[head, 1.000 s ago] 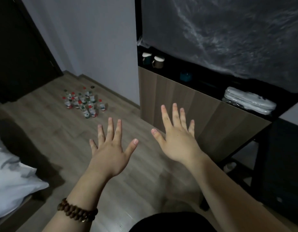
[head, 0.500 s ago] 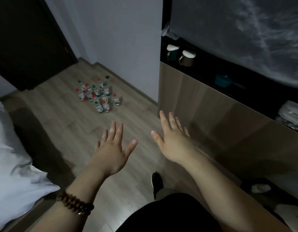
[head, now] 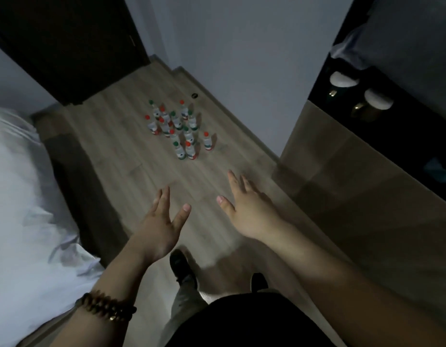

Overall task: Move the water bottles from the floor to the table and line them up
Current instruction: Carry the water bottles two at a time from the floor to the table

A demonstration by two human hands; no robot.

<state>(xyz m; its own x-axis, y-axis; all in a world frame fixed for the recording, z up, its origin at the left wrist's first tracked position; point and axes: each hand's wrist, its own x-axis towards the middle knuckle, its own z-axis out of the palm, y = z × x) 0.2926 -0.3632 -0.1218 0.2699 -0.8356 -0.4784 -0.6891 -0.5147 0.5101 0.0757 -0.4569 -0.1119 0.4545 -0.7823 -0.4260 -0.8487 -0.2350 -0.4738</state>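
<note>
Both hands are out front and hold nothing. Left hand [head: 159, 229]: back up and tilted, fingers [head: 164, 196] straight and close together, thumb splayed wide to the right. Right hand [head: 252, 211]: back up, fingers [head: 235, 182] straight and slightly fanned, thumb out to the left. The hands are near each other, with bare floor [head: 111, 156] showing between the thumbs. There's some motion blur on the right fingers.

Bottles [head: 178, 128]: all on the floor, straight ahead of the fingertips and well apart from them, closer to the far wall [head: 229, 58] than to the hands. They form a tight cluster, all upright, with clear bodies and a mix of red and green caps. Labels are too small to read. Roughly a dozen; they overlap, so I can't give an exact count. One red-capped bottle [head: 207, 142] stands just off the cluster's right edge. The nearest pair, one green cap and one red, stands side by side at the front, roughly in line with the gap between the hands.

Beyond the bottles a small dark disc [head: 194, 95] lies on the floor by the wall. A dark door [head: 66, 46] is far ahead-left of the left fingers. A white bed [head: 24, 196] sits left of the left hand, its dark base running along the floor. Right of the right fingers is a wood panel [head: 342, 184], and above it a dark shelf [head: 404, 136] with two white-topped mugs [head: 378, 100]. There's a beaded bracelet [head: 106, 308] on the left wrist. A dark shoe [head: 181, 266] is on the floor behind the left fingers, just past the wrist.
</note>
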